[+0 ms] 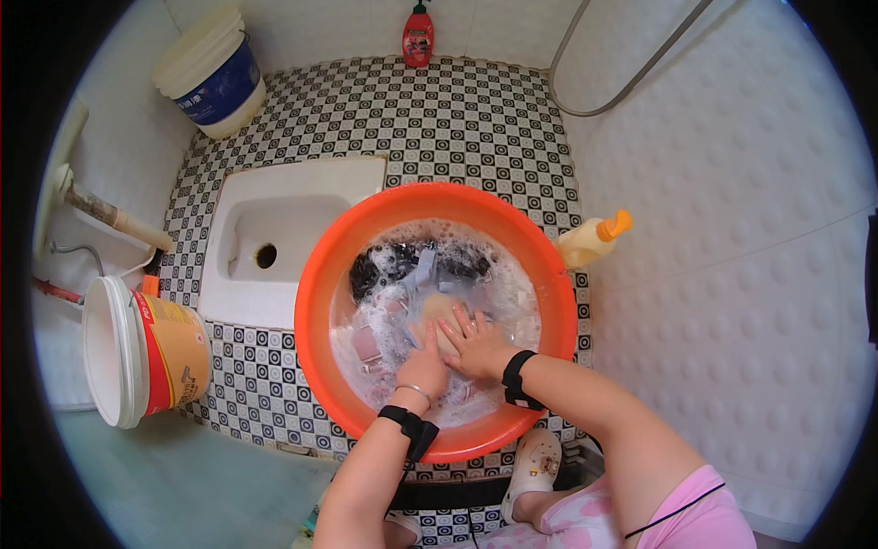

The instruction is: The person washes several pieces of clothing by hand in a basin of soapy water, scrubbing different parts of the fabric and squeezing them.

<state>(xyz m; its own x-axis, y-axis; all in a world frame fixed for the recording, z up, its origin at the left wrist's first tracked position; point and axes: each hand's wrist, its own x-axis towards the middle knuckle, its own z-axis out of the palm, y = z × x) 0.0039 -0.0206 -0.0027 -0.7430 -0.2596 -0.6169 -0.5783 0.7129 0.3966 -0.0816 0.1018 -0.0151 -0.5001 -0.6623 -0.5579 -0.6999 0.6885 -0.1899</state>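
Observation:
A large orange basin point(315, 274) holds cloudy, soapy water with foam around its edge. Under both hands a pale beige piece, seemingly cloth point(439, 311), bulges up through the suds. My right hand point(477, 343) lies flat on it with fingers spread. Beside it, my left hand point(425, 366) touches its near edge, a finger stretched forward; its other fingers are partly lost in the foam. Black fabric point(366, 274), a light blue strip of cloth point(424, 267) and a pinkish patch point(367, 343) float around them.
Left of the basin is a white squat toilet point(212, 265). An open bucket with an orange label point(174, 352) stands nearer. A white bucket with a blue band point(218, 96) and a red bottle point(418, 41) stand farther off. A cream pump bottle point(585, 243) is right of the basin.

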